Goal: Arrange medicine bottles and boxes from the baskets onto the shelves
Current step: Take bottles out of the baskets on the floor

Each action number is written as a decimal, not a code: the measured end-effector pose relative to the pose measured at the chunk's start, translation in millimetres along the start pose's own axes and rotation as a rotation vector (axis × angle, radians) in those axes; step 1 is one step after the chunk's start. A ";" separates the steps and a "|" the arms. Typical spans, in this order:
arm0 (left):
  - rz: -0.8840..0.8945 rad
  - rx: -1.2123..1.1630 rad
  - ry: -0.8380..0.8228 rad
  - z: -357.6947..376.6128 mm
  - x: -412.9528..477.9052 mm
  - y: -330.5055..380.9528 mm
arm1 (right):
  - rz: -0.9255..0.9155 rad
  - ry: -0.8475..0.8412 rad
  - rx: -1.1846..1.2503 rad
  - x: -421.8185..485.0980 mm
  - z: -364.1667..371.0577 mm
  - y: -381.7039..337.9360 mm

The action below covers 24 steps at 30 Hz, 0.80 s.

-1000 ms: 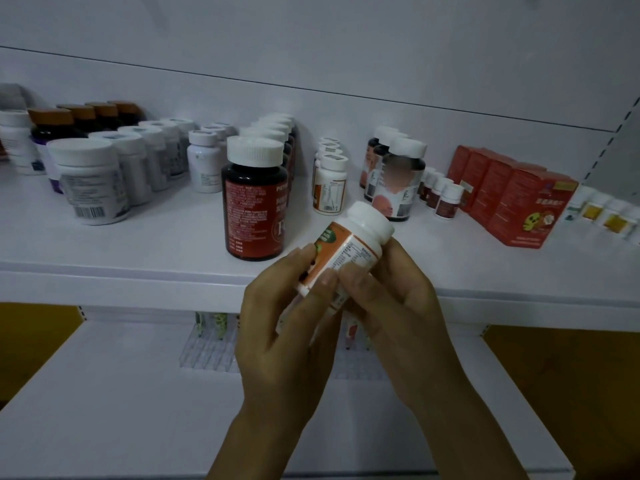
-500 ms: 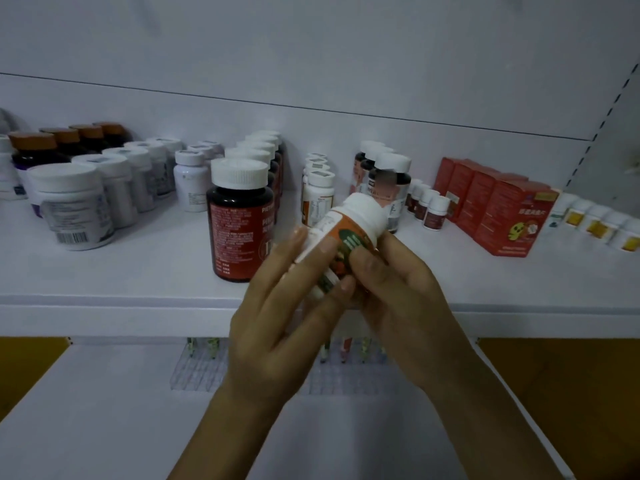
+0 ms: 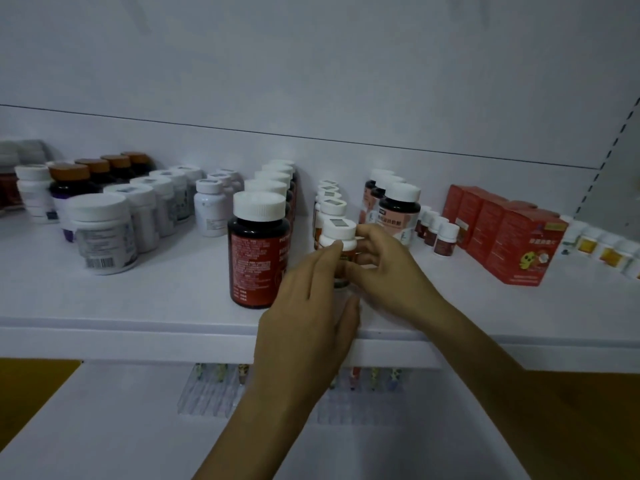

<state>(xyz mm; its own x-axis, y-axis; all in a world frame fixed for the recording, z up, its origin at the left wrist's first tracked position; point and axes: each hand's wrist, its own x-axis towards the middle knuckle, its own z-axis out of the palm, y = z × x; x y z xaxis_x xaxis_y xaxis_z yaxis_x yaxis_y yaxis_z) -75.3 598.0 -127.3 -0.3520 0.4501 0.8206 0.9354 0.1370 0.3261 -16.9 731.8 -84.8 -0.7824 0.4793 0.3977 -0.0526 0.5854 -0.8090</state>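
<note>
1. The small white-capped bottle [image 3: 338, 231] is held upright at the front of a row of like bottles [image 3: 330, 199] on the upper shelf [image 3: 156, 299]; its base is hidden.
2. It is gripped by the left hand [image 3: 311, 306] and pinched under the cap by the right hand [image 3: 384, 268].
3. A tall dark bottle [image 3: 258, 258] stands just beside it on the left; bare shelf is left toward the front edge [image 3: 138, 337].

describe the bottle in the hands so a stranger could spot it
On the upper shelf, look just right of the tall dark bottle with a red label, at the front of a row of white-capped bottles. The small bottle there is the only one gripped by the left hand and right hand.
</note>
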 end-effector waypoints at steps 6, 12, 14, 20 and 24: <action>0.028 -0.001 -0.058 3.2 17.6 4.7 | 0.040 -0.026 -0.081 13.2 -2.5 5.9; -0.081 -0.138 -0.120 10.9 24.8 -1.9 | 0.068 0.119 -0.199 27.8 -43.7 -11.6; -0.083 -0.118 -0.110 12.4 25.0 -2.5 | -0.006 0.200 -0.311 43.5 -48.2 -25.0; -0.063 -0.094 -0.106 12.6 22.5 -1.7 | 0.071 -0.047 -0.803 107.8 -16.8 -52.3; -0.044 -0.068 -0.104 12.5 21.8 -2.7 | 0.201 -0.144 -0.848 125.5 -8.0 -51.9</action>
<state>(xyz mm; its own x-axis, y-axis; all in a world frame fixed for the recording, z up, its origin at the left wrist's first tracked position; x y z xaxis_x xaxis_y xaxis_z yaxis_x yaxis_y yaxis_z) -85.0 618.5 -116.1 -0.3844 0.5343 0.7528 0.9131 0.0999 0.3953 -107.5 766.8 10.6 -0.8012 0.5714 0.1778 0.5273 0.8145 -0.2418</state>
